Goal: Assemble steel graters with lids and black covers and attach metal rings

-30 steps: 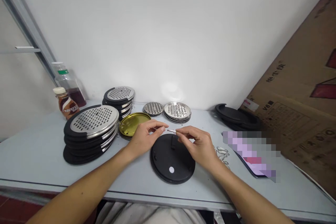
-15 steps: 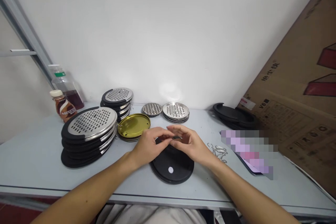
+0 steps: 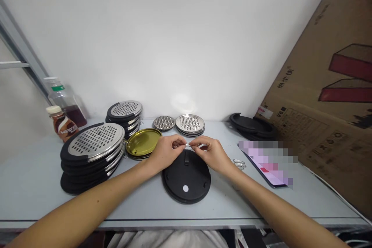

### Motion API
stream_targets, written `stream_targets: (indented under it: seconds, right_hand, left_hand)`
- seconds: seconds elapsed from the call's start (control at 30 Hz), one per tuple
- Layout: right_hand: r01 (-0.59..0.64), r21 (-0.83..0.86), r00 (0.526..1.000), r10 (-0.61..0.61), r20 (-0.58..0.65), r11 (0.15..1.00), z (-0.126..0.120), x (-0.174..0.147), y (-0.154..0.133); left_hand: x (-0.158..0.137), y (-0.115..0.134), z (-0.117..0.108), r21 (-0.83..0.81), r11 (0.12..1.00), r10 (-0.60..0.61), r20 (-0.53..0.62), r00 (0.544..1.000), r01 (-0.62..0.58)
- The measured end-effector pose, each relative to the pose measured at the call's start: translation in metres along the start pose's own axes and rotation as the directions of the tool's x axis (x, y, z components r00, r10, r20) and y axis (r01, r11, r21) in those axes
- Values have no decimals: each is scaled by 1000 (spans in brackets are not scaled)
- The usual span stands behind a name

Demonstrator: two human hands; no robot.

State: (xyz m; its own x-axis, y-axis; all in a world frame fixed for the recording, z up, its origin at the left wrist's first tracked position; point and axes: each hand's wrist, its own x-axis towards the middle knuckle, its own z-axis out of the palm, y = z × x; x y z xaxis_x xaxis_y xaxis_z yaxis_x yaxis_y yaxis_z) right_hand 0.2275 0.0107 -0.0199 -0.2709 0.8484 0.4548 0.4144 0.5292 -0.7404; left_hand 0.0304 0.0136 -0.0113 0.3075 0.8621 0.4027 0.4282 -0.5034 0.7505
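Head view. Centre: thin metal piece [image 3: 187, 145] between the fingertips of both hands, at the far rim of a black disc [image 3: 192, 176]; height above the rim unclear. Left hand [image 3: 167, 151]: thumb and fingers drawn together, pinching the left end of the metal piece. Right hand [image 3: 211, 155]: likewise pinching, at the right end. On the black disc: short black tab [image 3: 186, 157] toward the far side, white dot [image 3: 185, 188] toward the near side. Just beside the left hand: gold-coloured dish [image 3: 144, 142]. Farther left: near stack [image 3: 95, 141] and far stack [image 3: 125, 109] of perforated, black-rimmed discs. Far centre, side by side: small grater disc [image 3: 164, 123] and larger grater discs [image 3: 190, 124], piled. Right of the right hand: wire clips [image 3: 238, 163], partly hidden by the forearm; beyond these, flat device [image 3: 267, 166] with a blurred screen. Far right: black rims [image 3: 250, 124] near a cardboard box [image 3: 319, 116].
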Motion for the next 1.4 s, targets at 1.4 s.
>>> stream_targets:
  seconds: [1.4]
  right_hand:
    - [128, -47, 992, -128, 14, 991, 21, -7, 26]
  left_hand:
    - [-20, -21, 4, 251, 959, 138, 1, 990, -134]
